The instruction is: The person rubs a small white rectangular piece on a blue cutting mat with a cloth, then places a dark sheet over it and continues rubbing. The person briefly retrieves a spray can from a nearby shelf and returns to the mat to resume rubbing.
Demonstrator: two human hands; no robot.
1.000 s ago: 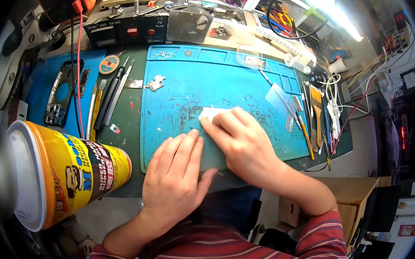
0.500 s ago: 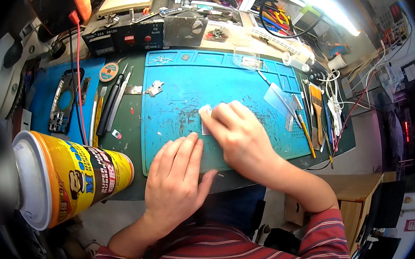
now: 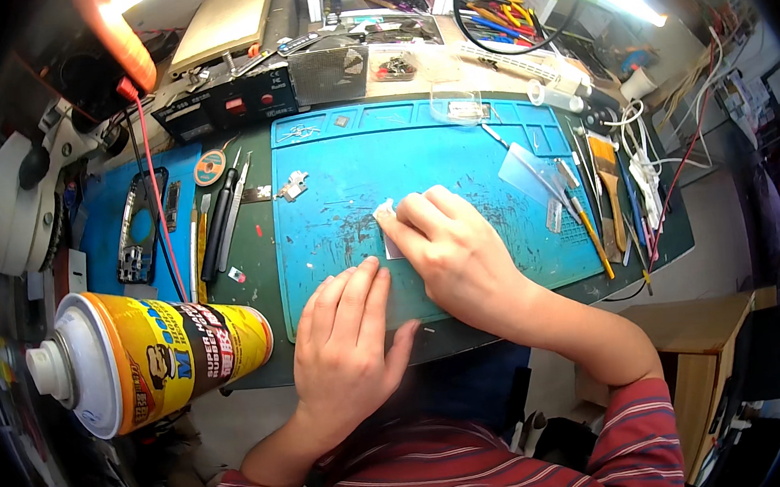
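Note:
My right hand [image 3: 450,243] is closed, its fingertips pinching a crumpled white wipe [image 3: 384,213] that looks like tissue. Just below the wipe, partly covered by that hand, a small pale flat piece [image 3: 392,249] lies on the blue work mat [image 3: 324,231]. My left hand [image 3: 344,331] rests palm down at the mat's near edge, its fingers stretched out and its thumb apart. The left fingertips are close to the pale piece; whether they touch it I cannot tell.
A yellow spray can [image 3: 186,354] stands at the near left. Left of the mat are knives and tweezers [image 3: 221,216], a solder wick reel [image 3: 210,167] and a phone frame [image 3: 137,230]. Brushes [image 3: 604,169] line the right side. A black power unit [image 3: 228,105] sits behind.
The whole view has shifted, so the bench sits slightly lower and to the right. Both hands keep nearly the same places over the mat, the right still pinching the wipe.

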